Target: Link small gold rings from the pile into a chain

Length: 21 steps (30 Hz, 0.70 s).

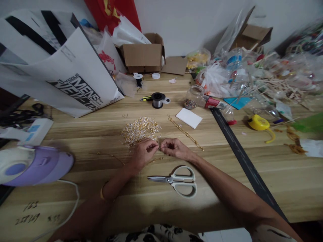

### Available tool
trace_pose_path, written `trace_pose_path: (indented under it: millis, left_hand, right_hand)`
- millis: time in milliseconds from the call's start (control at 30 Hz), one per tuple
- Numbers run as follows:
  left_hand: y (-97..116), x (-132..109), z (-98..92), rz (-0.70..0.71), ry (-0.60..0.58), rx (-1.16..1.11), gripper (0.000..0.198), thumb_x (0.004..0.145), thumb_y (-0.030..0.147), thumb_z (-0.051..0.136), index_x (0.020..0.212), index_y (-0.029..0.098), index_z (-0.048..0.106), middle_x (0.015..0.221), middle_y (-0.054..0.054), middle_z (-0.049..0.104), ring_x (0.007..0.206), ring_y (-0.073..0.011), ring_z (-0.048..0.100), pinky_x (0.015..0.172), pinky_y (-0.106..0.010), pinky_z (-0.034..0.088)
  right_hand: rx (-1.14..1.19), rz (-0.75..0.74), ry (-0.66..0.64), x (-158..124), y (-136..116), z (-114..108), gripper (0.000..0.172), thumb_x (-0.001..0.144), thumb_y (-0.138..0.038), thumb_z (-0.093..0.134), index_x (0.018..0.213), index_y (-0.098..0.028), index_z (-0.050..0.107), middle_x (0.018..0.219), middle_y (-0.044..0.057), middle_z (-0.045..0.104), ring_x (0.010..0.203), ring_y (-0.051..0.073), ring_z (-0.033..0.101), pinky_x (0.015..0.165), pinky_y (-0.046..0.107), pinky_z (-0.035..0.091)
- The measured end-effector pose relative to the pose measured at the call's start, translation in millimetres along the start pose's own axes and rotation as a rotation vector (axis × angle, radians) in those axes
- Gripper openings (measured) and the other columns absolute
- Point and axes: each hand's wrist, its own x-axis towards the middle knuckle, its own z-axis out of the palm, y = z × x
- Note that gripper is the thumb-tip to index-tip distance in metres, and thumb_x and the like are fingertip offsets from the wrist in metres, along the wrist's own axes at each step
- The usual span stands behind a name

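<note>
My left hand (pixel 145 151) and my right hand (pixel 174 148) meet fingertip to fingertip over the table, both closed in a pinch. Whatever lies between the fingers is too small to make out. Just beyond my left hand spreads a pile of gold and clear beaded pieces (pixel 141 129). A thin gold chain (pixel 153 160) runs on the wood under and beside my left hand. To the right of my hands lies another gold chain (pixel 185 132). Nearer to me rest scissors (pixel 176 180) with pale handles, blades pointing left.
A wire spool (pixel 157 100), a yellow cutter (pixel 146 98), a jar of beads (pixel 193 97) and a white card (pixel 189 117) stand or lie farther back. At right are a yellow tape measure (pixel 258 122) and plastic clutter. A paper bag (pixel 75 74) and purple appliance (pixel 45 164) occupy the left.
</note>
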Motion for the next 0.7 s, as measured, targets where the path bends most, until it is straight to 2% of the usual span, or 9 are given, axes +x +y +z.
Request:
trace_pose_path:
  millis: [400, 700]
  left_hand:
    - [0.7, -4.0, 0.2, 0.110, 0.002, 0.064, 0.011, 0.081, 0.013, 0.055, 0.073, 0.017, 0.060, 0.069, -0.002, 0.062, 0.068, -0.0136, 0.055, 0.066, -0.026, 0.043]
    - [5.8, -3.0, -2.8, 0.122, -0.073, 0.104, 0.012, 0.082, 0.014, 0.053, 0.072, 0.017, 0.060, 0.071, -0.003, 0.063, 0.072, -0.0152, 0.055, 0.070, -0.028, 0.043]
  right_hand:
    - [0.007, 0.004, -0.013, -0.4, 1.1, -0.8, 0.019, 0.080, -0.031, 0.056, 0.076, -0.013, 0.054, 0.062, -0.003, 0.044, 0.055, 0.007, 0.037, 0.052, 0.020, 0.028]
    - [0.025, 0.027, 0.011, 0.0, 0.4, -0.8, 0.019, 0.080, -0.031, 0.057, 0.077, -0.013, 0.053, 0.061, -0.003, 0.045, 0.053, 0.007, 0.038, 0.049, 0.019, 0.030]
